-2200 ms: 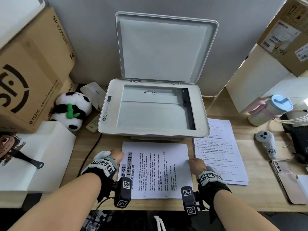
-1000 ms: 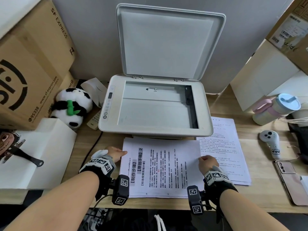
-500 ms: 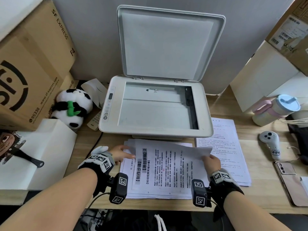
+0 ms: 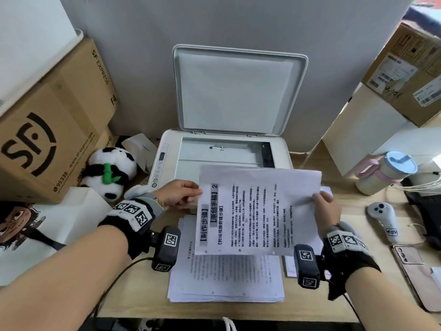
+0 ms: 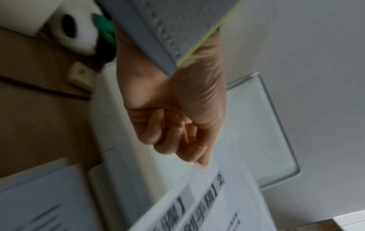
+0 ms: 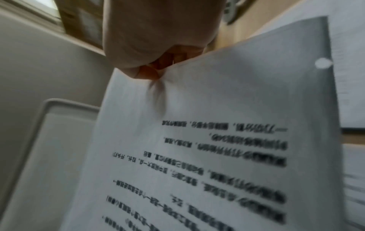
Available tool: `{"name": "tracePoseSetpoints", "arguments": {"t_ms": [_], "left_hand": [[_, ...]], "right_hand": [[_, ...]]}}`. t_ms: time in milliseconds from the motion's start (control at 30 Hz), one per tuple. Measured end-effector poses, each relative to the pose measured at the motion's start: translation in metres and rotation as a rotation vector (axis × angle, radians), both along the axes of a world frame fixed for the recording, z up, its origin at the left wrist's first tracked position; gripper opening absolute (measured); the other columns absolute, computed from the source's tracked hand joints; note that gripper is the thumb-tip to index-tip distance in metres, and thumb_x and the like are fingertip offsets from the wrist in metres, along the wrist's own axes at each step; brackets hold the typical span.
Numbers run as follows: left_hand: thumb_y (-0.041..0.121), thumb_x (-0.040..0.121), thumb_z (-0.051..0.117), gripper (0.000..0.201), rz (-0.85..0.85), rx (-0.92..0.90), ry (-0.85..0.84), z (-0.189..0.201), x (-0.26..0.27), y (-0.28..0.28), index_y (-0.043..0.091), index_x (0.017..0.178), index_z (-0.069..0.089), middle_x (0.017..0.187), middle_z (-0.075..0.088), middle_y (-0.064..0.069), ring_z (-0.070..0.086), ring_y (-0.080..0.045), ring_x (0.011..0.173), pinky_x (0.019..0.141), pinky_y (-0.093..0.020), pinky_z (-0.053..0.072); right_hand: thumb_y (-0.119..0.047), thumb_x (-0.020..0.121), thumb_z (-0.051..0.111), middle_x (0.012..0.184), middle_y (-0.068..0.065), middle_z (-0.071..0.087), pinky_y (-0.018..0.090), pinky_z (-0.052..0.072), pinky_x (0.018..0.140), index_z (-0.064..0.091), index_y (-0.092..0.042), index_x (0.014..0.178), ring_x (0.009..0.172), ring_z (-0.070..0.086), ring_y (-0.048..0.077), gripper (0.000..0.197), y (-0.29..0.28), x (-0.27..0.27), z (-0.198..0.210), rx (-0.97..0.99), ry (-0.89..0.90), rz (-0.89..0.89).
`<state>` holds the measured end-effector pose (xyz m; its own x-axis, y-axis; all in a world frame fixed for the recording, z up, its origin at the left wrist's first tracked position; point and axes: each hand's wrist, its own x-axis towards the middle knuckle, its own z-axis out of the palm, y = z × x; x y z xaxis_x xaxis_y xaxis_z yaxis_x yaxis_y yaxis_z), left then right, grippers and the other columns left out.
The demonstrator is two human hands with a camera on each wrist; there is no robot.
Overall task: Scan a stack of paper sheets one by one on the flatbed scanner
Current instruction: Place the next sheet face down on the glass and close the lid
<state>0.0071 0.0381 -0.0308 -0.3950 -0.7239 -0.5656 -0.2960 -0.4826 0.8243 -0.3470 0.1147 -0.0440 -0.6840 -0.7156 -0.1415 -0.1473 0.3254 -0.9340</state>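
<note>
— Wooden desk (image 4: 353, 237) against a grey wall, is that what we are looking at?

— Yes. At twelve o'clock the scanner (image 4: 164, 151) is sitting with its lid (image 4: 238, 89) standing open and the glass (image 4: 222, 156) lying bare.

— Where is the sheet?

— One printed sheet (image 4: 257, 211) is hanging in the air at the centre, printed side up, over the scanner's near edge and the far end of the stack (image 4: 226, 280). The stack is lying on the desk at six o'clock.

— Who is holding it?

— Both hands. The left hand (image 4: 177, 194) is pinching the sheet's left edge near the far corner at nine o'clock; the left wrist view is showing its fingers (image 5: 177, 140) curling in tight at the paper's edge. The right hand (image 4: 328, 209) is pinching the right edge at three o'clock, and the right wrist view is showing the paper puckering under the thumb.

— Anything else lying about?

— A panda (image 4: 112, 170) is sitting at ten o'clock beside a box (image 4: 52, 130). A cup (image 4: 386, 173) is standing at two o'clock, with a controller (image 4: 384, 218) and a phone (image 4: 415, 271) lying nearer, at three to four o'clock. More sheets are peeking out beyond the right hand.
</note>
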Motion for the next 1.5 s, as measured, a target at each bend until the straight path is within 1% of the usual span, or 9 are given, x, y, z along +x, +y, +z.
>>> {"name": "tracePoseSetpoints", "arguments": {"t_ms": [200, 367, 533, 600, 700, 833, 967, 1267, 1500], "left_hand": [[0.018, 0.09, 0.06, 0.007, 0.331, -0.294, 0.048, 0.058, 0.007, -0.039, 0.015, 0.083, 0.061, 0.052, 0.064, 0.006, 0.042, -0.001, 0.036, 0.033, -0.01, 0.027], [0.032, 0.093, 0.053, 0.026, 0.535, -0.341, 0.217, 0.081, 0.017, -0.062, 0.012, 0.087, 0.069, 0.074, 0.073, 0.003, 0.058, -0.004, 0.051, 0.04, -0.015, 0.033], [0.038, 0.086, 0.062, 0.031, 0.629, -0.337, 0.066, 0.063, 0.023, -0.063, 0.019, 0.066, 0.075, 0.055, 0.066, 0.01, 0.052, -0.009, 0.052, 0.048, -0.019, 0.035], [0.029, 0.081, 0.07, 0.013, 0.583, -0.295, -0.039, 0.044, 0.026, -0.061, 0.017, 0.076, 0.074, 0.054, 0.065, 0.01, 0.052, -0.013, 0.061, 0.054, -0.019, 0.04], [0.016, 0.082, 0.07, 0.026, 0.444, -0.221, -0.1, 0.013, 0.033, -0.054, 0.005, 0.105, 0.07, 0.088, 0.069, -0.006, 0.055, -0.021, 0.079, 0.063, -0.022, 0.044], [0.002, 0.087, 0.06, 0.023, 0.388, -0.296, -0.31, -0.011, 0.032, -0.048, 0.003, 0.109, 0.067, 0.104, 0.065, -0.014, 0.056, -0.018, 0.09, 0.067, -0.021, 0.043], [0.0, 0.087, 0.054, 0.023, 0.363, -0.429, -0.519, -0.02, 0.025, -0.052, 0.004, 0.104, 0.07, 0.109, 0.067, -0.013, 0.058, -0.021, 0.089, 0.072, -0.018, 0.04], [0.016, 0.085, 0.063, 0.027, 0.161, -0.471, -0.717, -0.025, 0.011, -0.059, 0.015, 0.112, 0.062, 0.111, 0.063, -0.016, 0.06, -0.03, 0.101, 0.081, -0.027, 0.044], [0.023, 0.078, 0.072, 0.036, 0.033, -0.624, -0.778, -0.025, 0.004, -0.055, 0.024, 0.113, 0.064, 0.139, 0.038, 0.003, 0.037, -0.016, 0.129, 0.105, -0.027, 0.031]], "right_hand": [[-0.014, 0.079, 0.054, 0.063, 0.007, 0.045, 0.028, 0.025, 0.058, 0.06, -0.008, 0.065, 0.06, 0.032, 0.017, 0.016, -0.047, 0.01, 0.036, -0.106, 0.201, 0.08], [-0.008, 0.088, 0.046, 0.065, -0.001, 0.065, 0.024, 0.04, 0.055, 0.064, -0.016, 0.068, 0.065, 0.054, 0.015, 0.028, -0.067, 0.03, 0.063, -0.295, -0.154, 0.096], [-0.021, 0.095, 0.039, 0.074, -0.004, 0.071, 0.024, 0.041, 0.061, 0.065, -0.01, 0.083, 0.072, 0.059, 0.012, 0.031, -0.068, 0.04, 0.06, -0.208, -0.364, 0.14], [-0.029, 0.097, 0.038, 0.087, -0.003, 0.069, 0.024, 0.04, 0.064, 0.069, -0.008, 0.092, 0.075, 0.055, 0.008, 0.038, -0.064, 0.041, 0.049, -0.101, -0.352, 0.214], [-0.014, 0.092, 0.054, 0.088, -0.001, 0.067, 0.015, 0.04, 0.061, 0.07, -0.003, 0.099, 0.074, 0.053, 0.006, 0.02, -0.061, 0.039, 0.03, 0.005, -0.246, 0.278], [0.0, 0.085, 0.06, 0.089, 0.003, 0.068, 0.005, 0.042, 0.054, 0.071, -0.004, 0.103, 0.069, 0.055, 0.006, 0.021, -0.061, 0.037, 0.005, 0.149, -0.043, 0.38], [-0.01, 0.082, 0.064, 0.088, 0.001, 0.069, 0.021, 0.044, 0.074, 0.073, -0.013, 0.1, 0.085, 0.062, 0.016, 0.021, -0.067, 0.041, -0.01, 0.266, 0.153, 0.396], [-0.015, 0.082, 0.059, 0.084, -0.002, 0.063, 0.023, 0.041, 0.07, 0.071, -0.018, 0.104, 0.079, 0.056, 0.018, 0.025, -0.081, 0.042, -0.014, 0.363, 0.309, 0.338], [-0.027, 0.079, 0.068, 0.121, -0.004, 0.059, 0.035, 0.04, 0.098, 0.066, -0.029, 0.107, 0.115, 0.049, 0.021, 0.028, -0.079, 0.045, -0.019, 0.288, 0.537, 0.495]]}}
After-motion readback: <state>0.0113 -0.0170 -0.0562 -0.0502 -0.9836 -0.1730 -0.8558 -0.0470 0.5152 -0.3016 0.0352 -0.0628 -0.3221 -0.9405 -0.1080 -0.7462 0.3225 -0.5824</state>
